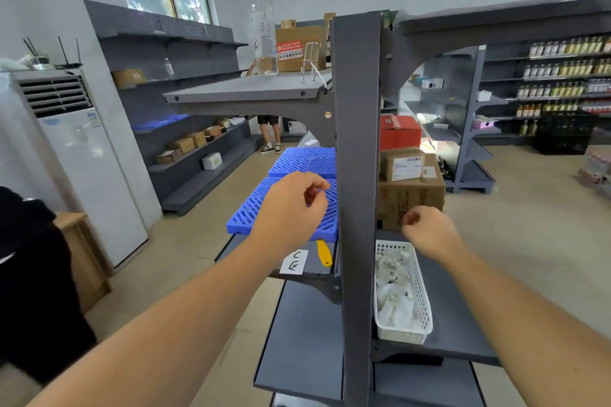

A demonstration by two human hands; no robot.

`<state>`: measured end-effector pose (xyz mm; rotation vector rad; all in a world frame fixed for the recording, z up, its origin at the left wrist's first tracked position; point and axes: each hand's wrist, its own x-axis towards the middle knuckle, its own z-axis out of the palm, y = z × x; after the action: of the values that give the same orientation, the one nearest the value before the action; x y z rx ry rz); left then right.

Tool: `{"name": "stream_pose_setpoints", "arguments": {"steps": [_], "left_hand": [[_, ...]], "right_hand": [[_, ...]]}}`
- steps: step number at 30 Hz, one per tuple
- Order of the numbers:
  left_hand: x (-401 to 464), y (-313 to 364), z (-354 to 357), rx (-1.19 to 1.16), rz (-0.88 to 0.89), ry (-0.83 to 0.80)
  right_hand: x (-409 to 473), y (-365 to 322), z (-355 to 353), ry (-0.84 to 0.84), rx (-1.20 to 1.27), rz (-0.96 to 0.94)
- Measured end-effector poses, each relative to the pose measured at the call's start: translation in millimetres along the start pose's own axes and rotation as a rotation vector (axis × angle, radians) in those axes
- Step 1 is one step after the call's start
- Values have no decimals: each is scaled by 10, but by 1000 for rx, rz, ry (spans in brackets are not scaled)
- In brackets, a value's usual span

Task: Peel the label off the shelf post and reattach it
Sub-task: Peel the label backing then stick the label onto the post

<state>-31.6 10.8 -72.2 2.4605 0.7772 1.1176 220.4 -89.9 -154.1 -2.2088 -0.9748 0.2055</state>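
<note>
The grey shelf post stands upright in the middle of the view, and I see no label on its face. A white label with handwritten marks lies flat on the shelf left of the post, next to a yellow scraper. My left hand hovers left of the post above the label, fingers curled loosely, thumb near the fingertips, nothing visible in it. My right hand hangs right of the post, fingers curled in, nothing visible in it.
Blue plastic grids lie on the left shelf behind my left hand. A white basket with crumpled paper sits on the right shelf. Cardboard boxes stack behind my right hand. Another person stands far back by the wall shelves.
</note>
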Motion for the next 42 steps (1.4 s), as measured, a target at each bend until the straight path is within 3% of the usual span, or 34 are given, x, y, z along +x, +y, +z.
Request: {"name": "stream_pose_setpoints", "arguments": {"steps": [7,26,38,42], "left_hand": [[83,-378,17,62,-25,-65],[-142,-1158,510,454,-57,-661],[-166,-1217,761,623,-83,-804],[-172,-1184,726,571,-75,-718]], "right_hand": [[163,14,173,8,-17,25],[-184,-253,-126,102,120,-26],[-380,-359,-215,97,199,-39],[-443,-436,-230,109,245,-24]]}}
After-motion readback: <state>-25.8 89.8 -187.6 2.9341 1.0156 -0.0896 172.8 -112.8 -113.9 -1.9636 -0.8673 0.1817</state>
